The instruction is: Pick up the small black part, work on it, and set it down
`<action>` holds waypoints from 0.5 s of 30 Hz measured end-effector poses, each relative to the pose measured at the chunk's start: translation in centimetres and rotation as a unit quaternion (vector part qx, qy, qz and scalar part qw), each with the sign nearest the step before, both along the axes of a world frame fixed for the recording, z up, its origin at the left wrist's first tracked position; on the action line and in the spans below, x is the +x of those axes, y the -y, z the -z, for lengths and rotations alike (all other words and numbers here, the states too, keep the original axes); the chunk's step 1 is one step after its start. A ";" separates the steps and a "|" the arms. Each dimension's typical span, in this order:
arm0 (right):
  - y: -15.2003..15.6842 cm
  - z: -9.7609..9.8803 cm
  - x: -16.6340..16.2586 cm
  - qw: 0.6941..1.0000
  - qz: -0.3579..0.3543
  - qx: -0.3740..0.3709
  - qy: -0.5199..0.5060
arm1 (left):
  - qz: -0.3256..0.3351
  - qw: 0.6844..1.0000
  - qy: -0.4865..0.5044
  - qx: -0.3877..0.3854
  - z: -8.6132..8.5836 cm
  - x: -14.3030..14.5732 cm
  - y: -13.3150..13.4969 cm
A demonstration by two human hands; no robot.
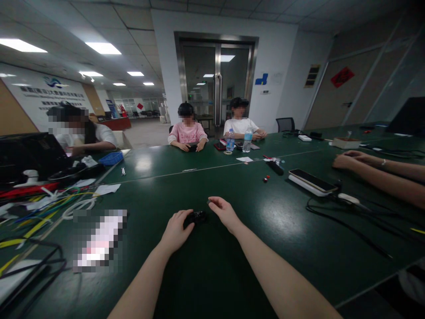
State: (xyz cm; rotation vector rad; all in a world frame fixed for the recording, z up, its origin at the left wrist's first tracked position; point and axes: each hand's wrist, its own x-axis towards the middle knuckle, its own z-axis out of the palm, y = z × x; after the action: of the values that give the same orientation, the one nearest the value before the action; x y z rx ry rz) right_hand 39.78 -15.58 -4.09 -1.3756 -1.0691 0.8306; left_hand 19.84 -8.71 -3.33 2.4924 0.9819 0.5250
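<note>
My left hand (177, 230) is closed around one side of a small black object (198, 216) low over the green table, its thumb along the near side. Shiny bits show on the object's dark surface, but its kind is unclear. To its right, my right hand (224, 213) pinches a tiny dark piece (209, 201) between thumb and fingertips, too small to name. A short gap separates this hand from the black object.
On the green table (149, 199), a blurred-out phone-like screen (101, 241) and tangled cables (78, 207) lie left. A phone (312, 180) on a white block and black cables lie right. Water bottles (247, 141) stand farther off. Other people sit around; another person's hands (352, 160) rest right.
</note>
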 end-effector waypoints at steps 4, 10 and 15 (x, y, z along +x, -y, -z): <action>0.0 0.0 0.0 1.000 0.005 -0.001 0.000 | -0.001 1.000 0.003 -0.005 -0.1 -0.1 0.1; 0.0 0.1 0.1 1.000 0.005 0.006 -0.017 | 0.006 1.000 0.007 0.000 0.1 -0.1 -0.1; 0.0 0.2 0.1 1.000 0.005 -0.001 -0.004 | 0.003 1.000 0.007 0.007 0.4 -0.1 -0.2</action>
State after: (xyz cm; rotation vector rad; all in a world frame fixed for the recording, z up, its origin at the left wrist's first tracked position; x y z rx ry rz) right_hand 39.90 -15.54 -4.30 -1.3773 -1.0555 0.8284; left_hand 19.79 -8.50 -3.68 2.4991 0.9693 0.5474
